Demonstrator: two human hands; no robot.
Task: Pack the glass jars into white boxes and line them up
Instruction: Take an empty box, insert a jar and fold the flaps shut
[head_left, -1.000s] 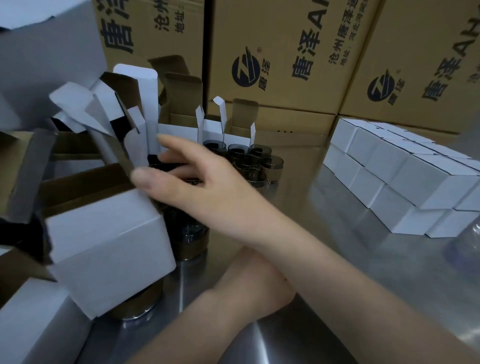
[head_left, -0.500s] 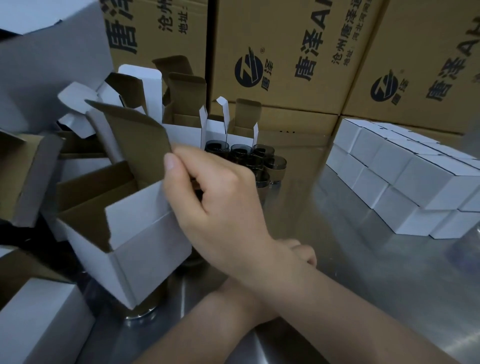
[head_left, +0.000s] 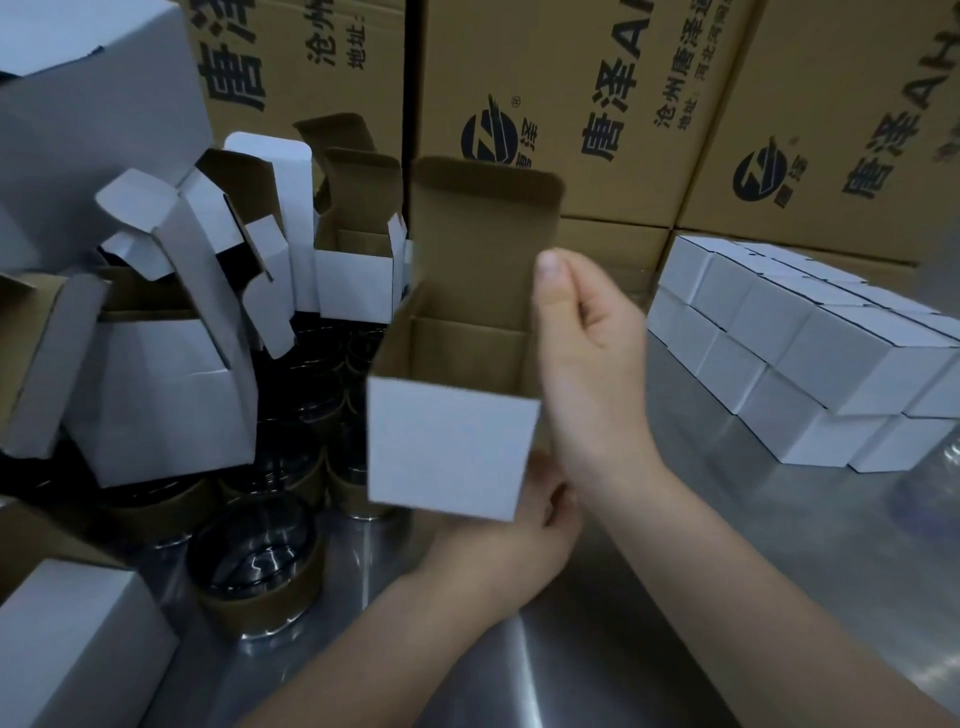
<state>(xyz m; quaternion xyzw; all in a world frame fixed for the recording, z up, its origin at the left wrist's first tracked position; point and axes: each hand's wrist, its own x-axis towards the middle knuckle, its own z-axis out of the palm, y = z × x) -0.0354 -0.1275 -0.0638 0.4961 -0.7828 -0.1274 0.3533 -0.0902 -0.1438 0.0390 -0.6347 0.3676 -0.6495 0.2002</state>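
Nearest, the left hand (head_left: 511, 525) holds the open white box (head_left: 447, 447) from beneath at its lower right corner. Most of its fingers are hidden behind the cardboard. The right hand (head_left: 589, 364) pinches the box's right wall, thumb straight up along the edge and fingers curled outside it. The box is held above the near middle of the steel surface (head_left: 675, 597), its lid flap (head_left: 483, 234) upright, and only bare brown cardboard shows inside.

At the near left corner stands a closed white box (head_left: 67, 639). Just beside it is a glass jar (head_left: 254, 566) with a brown band round its base. More banded jars (head_left: 311, 405) crowd close together behind it, dark and hard to count.

Along the left edge leans a heap of unfilled white boxes (head_left: 166, 395) with flaps sticking out at all angles. Their contents cannot be made out.

Toward the right edge, packed white boxes (head_left: 810, 353) sit closed in two layers, lined up in rows.

Along the far edge stand big brown cartons (head_left: 571, 104), printed with dark characters and a round logo.
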